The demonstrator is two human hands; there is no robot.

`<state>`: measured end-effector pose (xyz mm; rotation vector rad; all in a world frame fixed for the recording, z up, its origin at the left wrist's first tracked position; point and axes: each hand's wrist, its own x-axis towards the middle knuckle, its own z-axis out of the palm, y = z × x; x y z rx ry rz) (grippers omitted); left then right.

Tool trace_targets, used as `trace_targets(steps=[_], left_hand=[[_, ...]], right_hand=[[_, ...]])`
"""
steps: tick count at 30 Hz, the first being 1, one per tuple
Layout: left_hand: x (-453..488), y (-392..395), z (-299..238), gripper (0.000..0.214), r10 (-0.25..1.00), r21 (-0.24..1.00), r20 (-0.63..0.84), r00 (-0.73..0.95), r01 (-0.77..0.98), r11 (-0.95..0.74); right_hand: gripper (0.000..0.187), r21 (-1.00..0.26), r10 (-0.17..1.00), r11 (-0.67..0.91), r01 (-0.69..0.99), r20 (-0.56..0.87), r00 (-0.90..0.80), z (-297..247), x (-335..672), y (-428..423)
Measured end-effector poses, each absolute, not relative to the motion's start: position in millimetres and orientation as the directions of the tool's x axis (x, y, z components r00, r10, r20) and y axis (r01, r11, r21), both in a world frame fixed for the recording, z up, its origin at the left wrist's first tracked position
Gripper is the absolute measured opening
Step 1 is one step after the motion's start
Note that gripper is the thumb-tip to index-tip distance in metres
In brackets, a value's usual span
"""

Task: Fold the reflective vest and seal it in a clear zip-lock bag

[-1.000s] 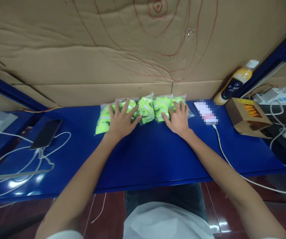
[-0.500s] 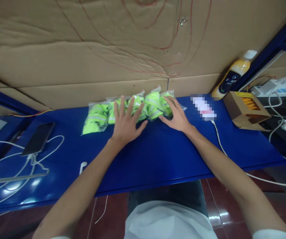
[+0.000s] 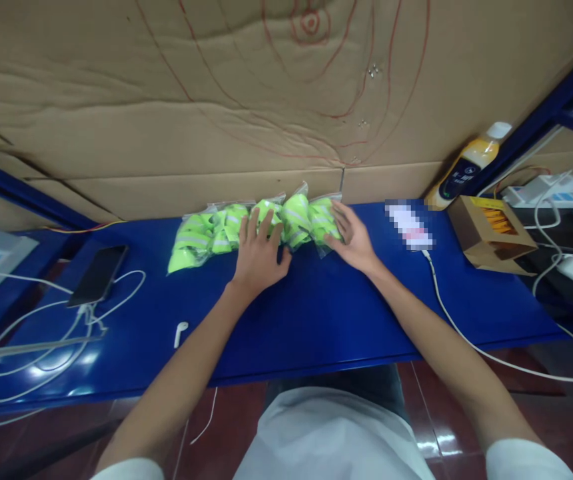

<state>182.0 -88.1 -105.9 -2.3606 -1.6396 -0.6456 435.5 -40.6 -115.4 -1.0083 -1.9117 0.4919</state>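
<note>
A row of clear plastic bags holding folded neon yellow-green bands with silvery reflective stripes lies along the back of the blue table. My left hand (image 3: 261, 260) is open, palm down, its fingertips resting on the middle bag (image 3: 266, 210). At the right end, my right hand (image 3: 355, 241) cups the side of the last bag (image 3: 320, 217), thumb in front and fingers behind, apart and bent. Between the hands sits another bag (image 3: 296, 212). To the left are two more, the leftmost bag (image 3: 191, 240) and its neighbour (image 3: 229, 223).
A white earbud (image 3: 180, 332) and a dark phone (image 3: 98, 275) with white cables lie at left. To the right are a blurred-out phone (image 3: 409, 225) on a cable, a juice bottle (image 3: 471, 163) and a cardboard box (image 3: 486, 247). A cardboard wall (image 3: 216, 143) rises behind.
The rightmost bag has shifted left against its neighbour, with my right hand at its side. My left hand's fingers have drawn closer together. The camera view has tilted slightly upward.
</note>
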Motion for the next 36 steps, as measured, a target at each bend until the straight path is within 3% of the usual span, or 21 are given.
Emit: trace_targets(steps=[2,4,9,16,29,36], left_hand=[[196.5,-87.4,-103.7,0.067,0.825,0.080,0.467,0.320,0.913,-0.399],[210.1,-85.1,-105.4,0.065,0.810,0.057,0.453,0.372,0.895,-0.442],[222.4,-76.6,-120.2,0.057,0.825,0.071,0.404,0.396,0.885,-0.460],[220.5,-73.6,-123.8,0.057,0.818,0.029,0.428,0.384,0.899,-0.438],[222.4,-75.2,-125.3,0.045,0.806,0.090,0.513,0.296,0.915,-0.394],[215.9,-74.6,-125.1,0.052,0.752,0.045,0.545,0.371,0.883,-0.468]], right_hand=[[0.070,-0.687,0.828,0.537,0.489,0.540,-0.150,-112.7,446.6,-36.4],[0.064,-0.615,0.823,0.504,0.607,0.556,-0.120,-113.3,456.2,-34.6],[0.070,-0.435,0.857,0.490,0.755,0.401,-0.325,-130.7,455.8,-34.3],[0.069,-0.391,0.851,0.499,0.773,0.389,-0.352,-137.4,449.7,-32.8],[0.069,-0.376,0.822,0.536,0.756,0.437,-0.365,-144.4,450.5,-26.3],[0.063,-0.361,0.806,0.535,0.764,0.488,-0.334,-146.2,444.8,-25.9]])
